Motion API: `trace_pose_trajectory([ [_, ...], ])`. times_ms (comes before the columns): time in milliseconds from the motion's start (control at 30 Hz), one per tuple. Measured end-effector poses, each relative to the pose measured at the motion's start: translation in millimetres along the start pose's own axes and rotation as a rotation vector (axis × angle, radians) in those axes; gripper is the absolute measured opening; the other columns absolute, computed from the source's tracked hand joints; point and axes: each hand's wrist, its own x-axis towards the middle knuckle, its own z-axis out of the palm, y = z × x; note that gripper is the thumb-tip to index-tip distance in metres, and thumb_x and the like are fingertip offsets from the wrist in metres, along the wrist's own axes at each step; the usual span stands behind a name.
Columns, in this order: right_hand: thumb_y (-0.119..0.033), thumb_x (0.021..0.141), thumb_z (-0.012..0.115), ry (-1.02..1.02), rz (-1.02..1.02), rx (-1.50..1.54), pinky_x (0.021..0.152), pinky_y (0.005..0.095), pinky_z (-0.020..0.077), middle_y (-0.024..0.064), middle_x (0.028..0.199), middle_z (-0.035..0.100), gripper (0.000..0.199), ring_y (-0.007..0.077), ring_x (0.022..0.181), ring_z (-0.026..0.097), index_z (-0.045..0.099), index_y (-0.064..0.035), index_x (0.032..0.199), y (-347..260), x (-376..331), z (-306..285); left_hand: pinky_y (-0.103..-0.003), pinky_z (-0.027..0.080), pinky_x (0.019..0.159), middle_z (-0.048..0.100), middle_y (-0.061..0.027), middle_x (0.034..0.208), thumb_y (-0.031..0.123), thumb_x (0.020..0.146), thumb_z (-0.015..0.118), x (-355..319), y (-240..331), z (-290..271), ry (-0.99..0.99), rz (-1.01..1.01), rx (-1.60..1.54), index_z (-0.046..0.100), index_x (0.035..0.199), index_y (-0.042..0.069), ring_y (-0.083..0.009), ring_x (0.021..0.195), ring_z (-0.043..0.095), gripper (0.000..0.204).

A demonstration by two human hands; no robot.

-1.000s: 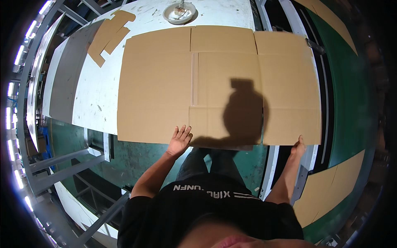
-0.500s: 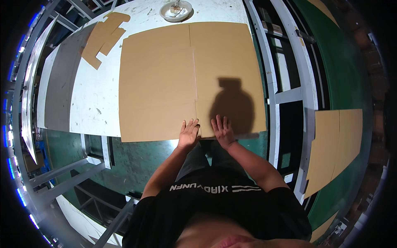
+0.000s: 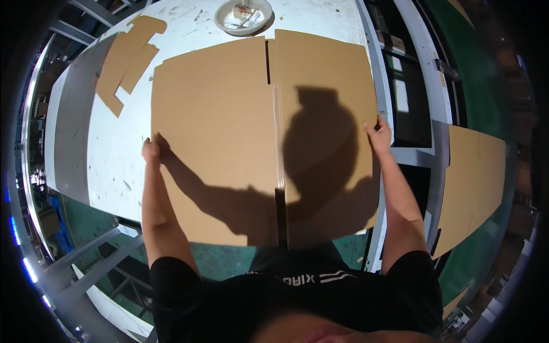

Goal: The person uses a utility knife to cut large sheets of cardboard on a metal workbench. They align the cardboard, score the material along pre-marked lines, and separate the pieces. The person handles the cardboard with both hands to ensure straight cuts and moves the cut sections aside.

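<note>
A large brown cardboard sheet (image 3: pixel 214 137), slotted and creased down the middle, is held between my hands over the white table. On its left edge my left hand (image 3: pixel 151 150) is closed, fingers curled around the rim. The opposite edge is in my right hand (image 3: pixel 379 136), thumb on top and the other fingers partly hidden. Dark slots show at the far and near ends of the middle crease. My shadow falls across the right half and the lower left of the sheet.
Cut cardboard scraps (image 3: pixel 128 60) lie on the white table (image 3: pixel 117 166) at the far left. A round dish (image 3: pixel 243 16) with residue sits at the back. Grey metal rails (image 3: pixel 420 74) run along the right. Beyond them, another cardboard sheet (image 3: pixel 472 183) rests on a green surface.
My hands have spread from the sheet's near middle edge to its left and right edges and now grip it. The sheet has shifted nearer and its middle slots have opened.
</note>
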Motion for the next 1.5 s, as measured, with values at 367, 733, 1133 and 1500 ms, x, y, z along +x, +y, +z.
trace_pose_trajectory([
  [367, -0.013, 0.069, 0.081, 0.110, 0.625, 0.684, 0.073, 0.0290, 0.0508, 0.0075, 0.092, 0.064, 0.038, 0.0135, 0.080, 0.061, 0.058, -0.0009, 0.097, -28, 54, -44, -0.033, 0.041, 0.092, 0.059, -0.0155, 0.117, 0.068, 0.085, 0.036, 25, 130, 11, -0.405, -0.134, -0.379, 0.057, 0.120, 0.000, -0.0259, 0.108, 0.055, 0.080],
  [733, -0.023, 0.067, 0.083, 0.277, 0.517, 0.299, 0.075, 0.0266, 0.0473, 0.0068, 0.091, 0.065, 0.045, 0.0124, 0.081, 0.059, 0.059, 0.0026, 0.095, -13, 53, -26, -0.046, 0.044, 0.083, 0.063, -0.0186, 0.104, 0.065, 0.088, 0.021, -19, 180, 17, -0.057, -0.220, 0.308, 0.060, 0.111, 0.007, -0.0389, 0.100, 0.057, 0.074],
  [1133, -0.032, 0.062, 0.084, 0.191, 0.469, 0.255, 0.072, 0.0290, 0.0495, 0.0085, 0.090, 0.067, 0.051, 0.0149, 0.078, 0.063, 0.064, 0.0018, 0.094, 6, 64, -30, -0.051, 0.019, 0.110, 0.031, -0.0168, 0.143, 0.016, 0.078, 0.059, -382, 199, -23, -0.878, 1.201, -0.079, 0.042, 0.133, 0.006, -0.0341, 0.133, 0.029, 0.059],
  [1500, -0.034, 0.064, 0.083, 0.138, 0.567, 0.334, 0.072, 0.0303, 0.0516, 0.0130, 0.096, 0.065, 0.059, 0.0184, 0.081, 0.064, 0.059, 0.0044, 0.103, -7, 65, -33, -0.046, 0.031, 0.106, 0.038, -0.0163, 0.137, 0.020, 0.069, 0.070, -423, 205, -43, -0.937, 1.224, -0.219, 0.050, 0.125, 0.002, -0.0325, 0.130, 0.034, 0.063],
])
